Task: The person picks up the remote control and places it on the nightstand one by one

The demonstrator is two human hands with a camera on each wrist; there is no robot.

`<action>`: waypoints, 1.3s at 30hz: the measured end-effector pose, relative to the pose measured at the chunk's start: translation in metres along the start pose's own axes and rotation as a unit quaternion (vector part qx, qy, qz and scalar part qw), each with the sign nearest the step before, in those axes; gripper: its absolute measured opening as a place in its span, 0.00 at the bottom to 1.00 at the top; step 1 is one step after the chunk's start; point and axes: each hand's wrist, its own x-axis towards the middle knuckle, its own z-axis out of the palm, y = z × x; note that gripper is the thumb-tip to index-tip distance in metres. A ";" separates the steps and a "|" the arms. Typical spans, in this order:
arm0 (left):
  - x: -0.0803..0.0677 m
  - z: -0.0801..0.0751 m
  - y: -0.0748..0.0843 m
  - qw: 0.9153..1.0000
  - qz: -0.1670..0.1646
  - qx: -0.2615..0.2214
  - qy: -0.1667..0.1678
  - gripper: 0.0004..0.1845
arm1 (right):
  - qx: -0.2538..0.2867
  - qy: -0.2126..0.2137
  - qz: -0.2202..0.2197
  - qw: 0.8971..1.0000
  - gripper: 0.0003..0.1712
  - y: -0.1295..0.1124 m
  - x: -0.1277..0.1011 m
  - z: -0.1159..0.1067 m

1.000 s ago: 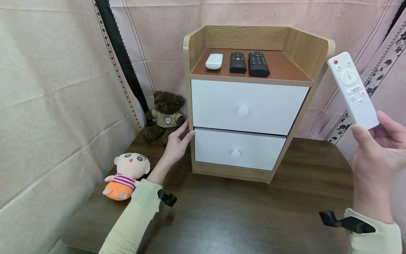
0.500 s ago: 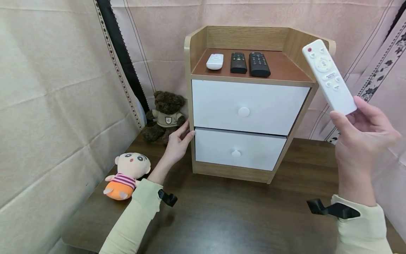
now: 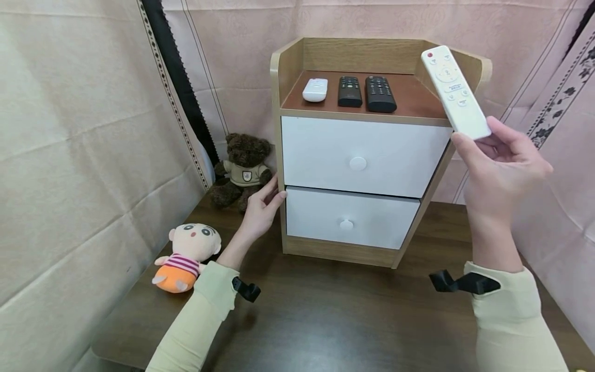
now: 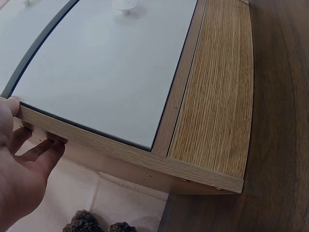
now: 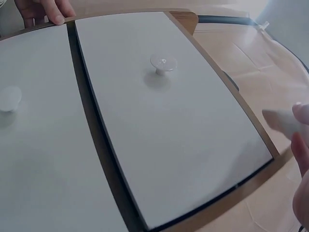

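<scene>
A white remote control [image 3: 454, 93], red button at its upper end, is pinched at its lower end by my right hand [image 3: 504, 170]. It is tilted in front of the cabinet's upper right side in the head view; the right wrist view shows only a blurred part. My left hand [image 3: 259, 209] holds the left front edge of a two-drawer cabinet [image 3: 341, 253], thumb at the front and fingers along the outer side [image 4: 41, 154]. Both white drawers are closed. On the brown top lie a small white remote [image 3: 315, 90] and two black remotes, one narrower [image 3: 349, 92] and one larger [image 3: 380, 94].
A brown teddy bear [image 3: 245, 165] sits left of the cabinet, behind my left hand. Nearer lies a plush doll [image 3: 186, 258] in orange shorts. The dark wooden table [image 3: 334, 315] extends in front. Raised wooden panels [image 3: 361, 54] border the cabinet top at its back and sides.
My right hand has moved left and upward with the white remote control, from beyond the cabinet's right side to in front of its upper right corner. The left hand has stayed put.
</scene>
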 end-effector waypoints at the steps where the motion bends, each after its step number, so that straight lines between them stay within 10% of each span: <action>1: 0.000 0.000 0.000 1.000 0.000 -0.001 0.000 0.30 | -0.008 0.002 -0.001 1.000 0.24 0.001 0.002 0.004; 16: 0.000 0.000 0.003 1.000 -0.003 0.004 0.002 0.30 | -0.190 0.005 -0.008 0.982 0.23 -0.002 0.005 0.050; 25: 0.000 -0.001 0.003 1.000 -0.006 0.001 0.003 0.30 | -0.323 -0.022 0.002 0.946 0.21 -0.006 0.010 0.061; 32: 0.001 -0.001 0.001 1.000 -0.001 0.004 0.004 0.30 | -0.324 -0.044 0.001 0.945 0.20 -0.004 0.013 0.069; 39: 0.000 0.001 0.002 1.000 0.001 0.004 0.003 0.30 | -0.391 -0.055 -0.026 0.918 0.20 -0.003 0.013 0.072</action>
